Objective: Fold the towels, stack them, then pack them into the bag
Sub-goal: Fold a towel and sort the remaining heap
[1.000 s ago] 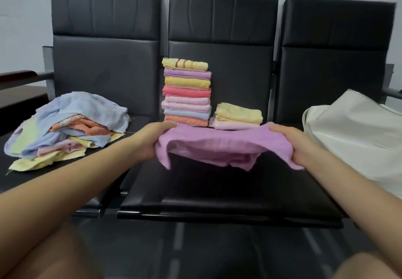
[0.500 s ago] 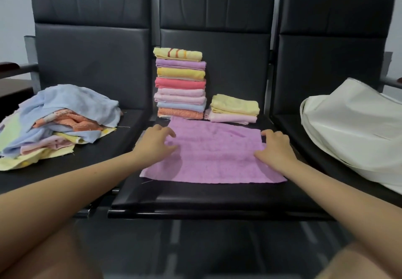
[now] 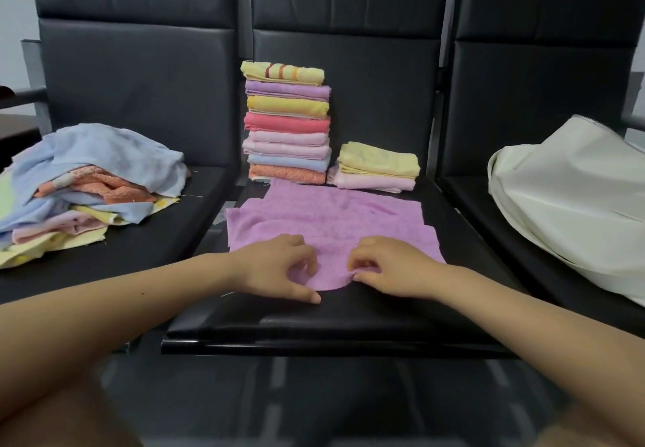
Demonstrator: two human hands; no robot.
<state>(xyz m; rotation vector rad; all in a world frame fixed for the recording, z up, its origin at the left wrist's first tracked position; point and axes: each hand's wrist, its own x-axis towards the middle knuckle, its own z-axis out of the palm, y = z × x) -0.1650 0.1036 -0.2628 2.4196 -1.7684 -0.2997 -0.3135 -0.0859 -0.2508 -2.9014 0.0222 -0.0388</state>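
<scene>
A purple towel (image 3: pixel 331 219) lies spread on the middle seat (image 3: pixel 314 324). My left hand (image 3: pixel 279 268) and my right hand (image 3: pixel 387 268) sit close together at its near edge, each pinching the cloth, which puckers between them. Behind the towel stands a tall stack of folded towels (image 3: pixel 288 125) against the backrest. A short stack of folded towels (image 3: pixel 377 171), yellow over pink, lies to its right. On the left seat is a heap of unfolded towels (image 3: pixel 83 185). The white bag (image 3: pixel 572 202) rests on the right seat.
Three black padded seats stand in a row with tall backrests. A metal armrest (image 3: pixel 28 94) sticks out at the far left. The dark floor (image 3: pixel 314 404) runs below the seat's front edge, and my knees show at the bottom corners.
The towel went from held up in the air to spread flat on the seat. Both hands then slid from its far corners to the middle of its near edge and pinched it.
</scene>
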